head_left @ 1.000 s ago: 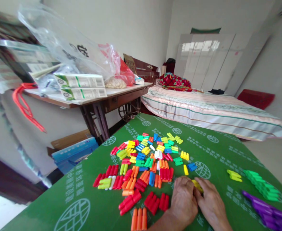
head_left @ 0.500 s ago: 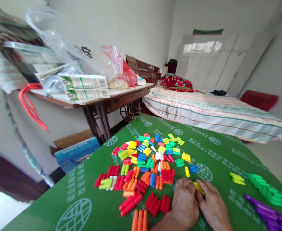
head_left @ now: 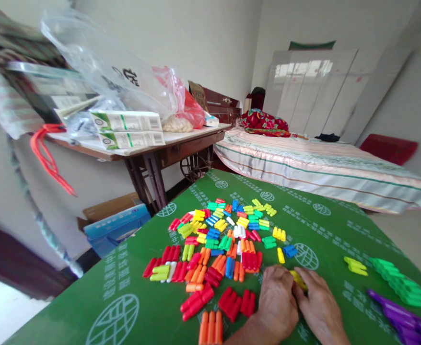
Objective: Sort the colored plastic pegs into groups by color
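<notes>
At the front of the green table [head_left: 167, 321], my left hand [head_left: 277, 302] and my right hand [head_left: 318, 302] are close together. Both close around yellow plastic blocks [head_left: 298, 280], of which only a small part shows between the fingers. Left of my hands lie red blocks [head_left: 229, 303] and a group of orange blocks [head_left: 210, 327]. A single yellow block [head_left: 280, 255] and a blue block [head_left: 290, 251] rest just beyond my fingers. The loose pile of coloured blocks [head_left: 216, 249] spreads over the table's middle, in red, orange, green, white, blue and yellow.
On the right lie a yellow-green block [head_left: 355, 266], a joined row of green blocks [head_left: 399, 282] and a purple piece [head_left: 404, 318]. A side table [head_left: 181, 142] with boxes [head_left: 127, 129] and plastic bags stands left. Behind is a bed [head_left: 304, 167].
The view has shifted very slightly. Both hands stay together around the yellow blocks, and the other blocks lie as before.
</notes>
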Action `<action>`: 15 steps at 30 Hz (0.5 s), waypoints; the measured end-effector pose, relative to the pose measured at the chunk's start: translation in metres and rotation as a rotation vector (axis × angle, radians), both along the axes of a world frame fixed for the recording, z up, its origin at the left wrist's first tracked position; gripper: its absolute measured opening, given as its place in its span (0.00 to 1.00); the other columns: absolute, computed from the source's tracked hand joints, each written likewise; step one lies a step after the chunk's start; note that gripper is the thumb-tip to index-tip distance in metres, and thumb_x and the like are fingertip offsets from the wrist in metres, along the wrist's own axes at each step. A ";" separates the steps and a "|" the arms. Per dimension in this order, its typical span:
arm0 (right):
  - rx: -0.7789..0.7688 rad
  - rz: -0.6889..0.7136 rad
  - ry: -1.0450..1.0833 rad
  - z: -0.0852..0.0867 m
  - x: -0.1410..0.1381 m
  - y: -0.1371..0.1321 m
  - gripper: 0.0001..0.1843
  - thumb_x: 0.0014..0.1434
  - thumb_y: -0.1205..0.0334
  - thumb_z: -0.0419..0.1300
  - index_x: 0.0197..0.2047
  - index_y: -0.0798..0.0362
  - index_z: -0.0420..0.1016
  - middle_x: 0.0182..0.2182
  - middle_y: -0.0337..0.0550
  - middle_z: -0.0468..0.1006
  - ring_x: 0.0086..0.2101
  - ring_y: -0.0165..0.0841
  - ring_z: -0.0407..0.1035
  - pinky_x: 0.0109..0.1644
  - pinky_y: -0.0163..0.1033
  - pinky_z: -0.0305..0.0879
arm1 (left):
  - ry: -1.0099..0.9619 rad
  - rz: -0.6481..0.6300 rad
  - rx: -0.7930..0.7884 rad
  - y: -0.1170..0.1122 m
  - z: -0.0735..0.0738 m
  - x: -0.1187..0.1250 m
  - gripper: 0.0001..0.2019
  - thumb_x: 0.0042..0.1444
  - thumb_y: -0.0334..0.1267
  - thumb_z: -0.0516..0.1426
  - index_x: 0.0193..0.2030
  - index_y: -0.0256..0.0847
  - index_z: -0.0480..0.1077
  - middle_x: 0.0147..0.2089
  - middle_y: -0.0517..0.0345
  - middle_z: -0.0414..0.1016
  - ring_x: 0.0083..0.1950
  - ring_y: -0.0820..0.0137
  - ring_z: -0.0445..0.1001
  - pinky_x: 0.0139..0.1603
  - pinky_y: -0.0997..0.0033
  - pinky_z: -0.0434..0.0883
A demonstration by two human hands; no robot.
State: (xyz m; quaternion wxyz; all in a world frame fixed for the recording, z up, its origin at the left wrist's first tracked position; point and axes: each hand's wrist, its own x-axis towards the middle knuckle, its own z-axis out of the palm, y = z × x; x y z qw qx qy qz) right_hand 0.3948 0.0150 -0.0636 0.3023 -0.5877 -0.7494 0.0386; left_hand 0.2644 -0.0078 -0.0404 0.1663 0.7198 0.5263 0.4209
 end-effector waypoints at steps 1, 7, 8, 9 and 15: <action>-0.001 0.002 0.002 0.000 0.000 0.000 0.20 0.55 0.58 0.49 0.47 0.54 0.73 0.46 0.50 0.76 0.46 0.41 0.69 0.53 0.47 0.66 | 0.001 0.002 -0.003 0.000 -0.001 0.000 0.09 0.48 0.26 0.51 0.33 0.38 0.70 0.36 0.51 0.74 0.40 0.63 0.70 0.45 0.61 0.68; 0.010 0.014 -0.001 -0.003 0.001 0.001 0.20 0.56 0.58 0.49 0.47 0.56 0.73 0.45 0.51 0.76 0.46 0.41 0.69 0.53 0.48 0.65 | 0.000 0.012 -0.010 0.001 -0.004 0.001 0.09 0.49 0.27 0.51 0.33 0.39 0.70 0.36 0.51 0.74 0.40 0.63 0.69 0.45 0.60 0.68; 0.010 0.017 0.001 -0.004 0.001 0.001 0.20 0.56 0.58 0.49 0.47 0.56 0.73 0.45 0.51 0.76 0.46 0.41 0.69 0.53 0.48 0.65 | 0.001 0.015 -0.015 0.001 -0.004 0.001 0.09 0.49 0.27 0.51 0.33 0.39 0.70 0.36 0.51 0.74 0.40 0.63 0.69 0.45 0.60 0.68; 0.011 0.017 0.004 -0.003 0.001 0.001 0.20 0.55 0.58 0.49 0.47 0.56 0.73 0.45 0.51 0.76 0.46 0.41 0.69 0.53 0.47 0.65 | 0.004 0.015 -0.022 0.001 -0.003 0.001 0.09 0.49 0.27 0.51 0.33 0.39 0.71 0.36 0.51 0.74 0.40 0.63 0.69 0.45 0.60 0.68; -0.005 -0.006 0.030 0.001 -0.001 -0.001 0.19 0.55 0.58 0.50 0.46 0.53 0.73 0.46 0.49 0.76 0.46 0.40 0.69 0.53 0.47 0.66 | 0.005 -0.023 -0.047 -0.001 0.005 -0.002 0.11 0.49 0.26 0.50 0.36 0.38 0.71 0.38 0.50 0.74 0.41 0.63 0.70 0.47 0.59 0.68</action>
